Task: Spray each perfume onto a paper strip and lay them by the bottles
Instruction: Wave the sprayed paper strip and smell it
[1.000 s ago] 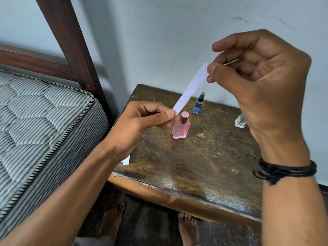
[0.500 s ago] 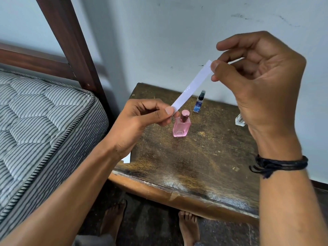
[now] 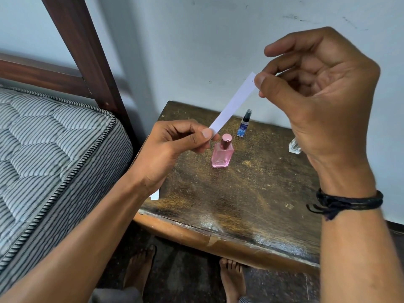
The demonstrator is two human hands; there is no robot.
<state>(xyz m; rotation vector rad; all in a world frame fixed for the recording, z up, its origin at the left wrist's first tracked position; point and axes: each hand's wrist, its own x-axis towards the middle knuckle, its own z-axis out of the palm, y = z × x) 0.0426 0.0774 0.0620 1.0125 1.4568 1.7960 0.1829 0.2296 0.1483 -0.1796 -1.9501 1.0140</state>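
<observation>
Held one paper strip (image 3: 232, 103) aloft, slanted over the desk (image 3: 251, 193), lower end pinched by the left hand (image 3: 172, 147), upper end by the right hand (image 3: 317, 88). Had laid no strip beside the pink bottle (image 3: 222, 153), the blue bottle (image 3: 243, 125) or the clear bottle (image 3: 295, 146), half hidden behind the right hand. Could not tell whether the strip was sprayed. Judged the task barely begun, nearly all spraying and laying left. Noted a white scrap (image 3: 155, 194) at the desk's left edge.
</observation>
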